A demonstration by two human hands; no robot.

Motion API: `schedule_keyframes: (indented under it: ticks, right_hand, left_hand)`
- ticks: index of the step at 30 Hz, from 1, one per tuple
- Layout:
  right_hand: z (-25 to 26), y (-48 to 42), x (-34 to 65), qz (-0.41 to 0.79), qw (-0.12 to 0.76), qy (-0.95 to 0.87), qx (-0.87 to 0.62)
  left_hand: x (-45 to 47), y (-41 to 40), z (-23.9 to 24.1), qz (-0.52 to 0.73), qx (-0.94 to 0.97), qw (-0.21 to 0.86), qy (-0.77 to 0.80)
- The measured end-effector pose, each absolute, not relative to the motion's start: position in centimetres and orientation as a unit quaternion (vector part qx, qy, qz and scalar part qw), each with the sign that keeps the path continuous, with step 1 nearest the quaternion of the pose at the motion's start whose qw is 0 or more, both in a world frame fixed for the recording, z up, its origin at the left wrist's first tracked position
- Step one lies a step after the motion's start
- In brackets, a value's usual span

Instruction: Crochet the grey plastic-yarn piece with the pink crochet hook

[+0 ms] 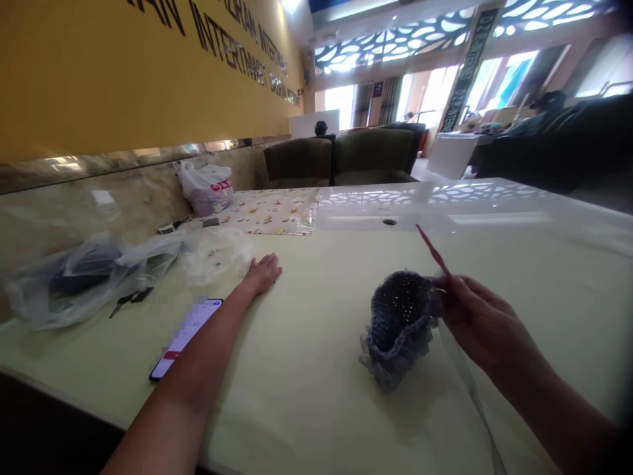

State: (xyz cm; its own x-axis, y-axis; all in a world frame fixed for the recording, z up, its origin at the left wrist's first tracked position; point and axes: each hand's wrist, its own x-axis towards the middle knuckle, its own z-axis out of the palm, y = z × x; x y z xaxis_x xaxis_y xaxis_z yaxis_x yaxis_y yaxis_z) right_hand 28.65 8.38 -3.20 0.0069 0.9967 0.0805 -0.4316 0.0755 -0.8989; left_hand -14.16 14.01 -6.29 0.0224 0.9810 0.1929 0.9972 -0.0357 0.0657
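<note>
Between the fingers of my right hand is a reddish crochet hook, its tip pointing up and to the left. From the same grip hangs a grey-blue crocheted pouch, held above the table with its opening facing me and ruffles along its outside. A thin grey ribbon yarn trails from that hand toward the bottom edge. My left hand lies palm down on the table, fingers stretched out, beside a clear plastic bag. My left forearm passes over part of a phone.
Keys lie near another clear bag holding dark material at the left. A white shopping bag stands by the wall on a patterned sheet. The pale table has a round hole farther back. Dark chairs and people are beyond.
</note>
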Motion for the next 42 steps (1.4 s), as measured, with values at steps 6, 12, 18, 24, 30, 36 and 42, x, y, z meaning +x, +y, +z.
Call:
schedule_keyframes:
  ticks: [6, 12, 18, 24, 30, 36, 42]
  right_hand:
    - [-3.7, 8.2, 27.8, 0.583, 0.609, -0.417, -0.339]
    - [-3.1, 6.0, 25.2, 0.609, 0.607, -0.410, -0.306]
    - [-2.2, 3.5, 23.2, 0.657, 0.591, -0.381, -0.270]
    - [-1.5, 2.8, 23.2, 0.628, 0.550, -0.459, -0.305]
    - [-1.4, 1.8, 23.4, 0.624, 0.482, -0.558, -0.257]
    - [-1.9, 2.1, 23.0, 0.624, 0.464, -0.551, -0.301]
    - [-1.8, 2.1, 22.8, 0.623, 0.476, -0.541, -0.305]
  left_hand:
    - [-13.5, 12.2, -3.8, -0.190, -0.668, 0.082, -0.715]
    - [-0.3, 6.3, 0.3, -0.319, -0.713, 0.049, -0.623]
    - [6.1, 0.9, 1.3, -0.273, -0.796, -0.198, -0.503]
    - [1.3, 1.9, 2.5, -0.195, -0.818, -0.289, -0.458]
    - [-0.4, 2.2, 3.1, -0.189, -0.864, -0.148, -0.442]
    - [0.7, 2.7, 1.4, -0.279, -0.826, -0.169, -0.460]
    - [3.2, 0.2, 0.5, -0.394, -0.761, -0.019, -0.516]
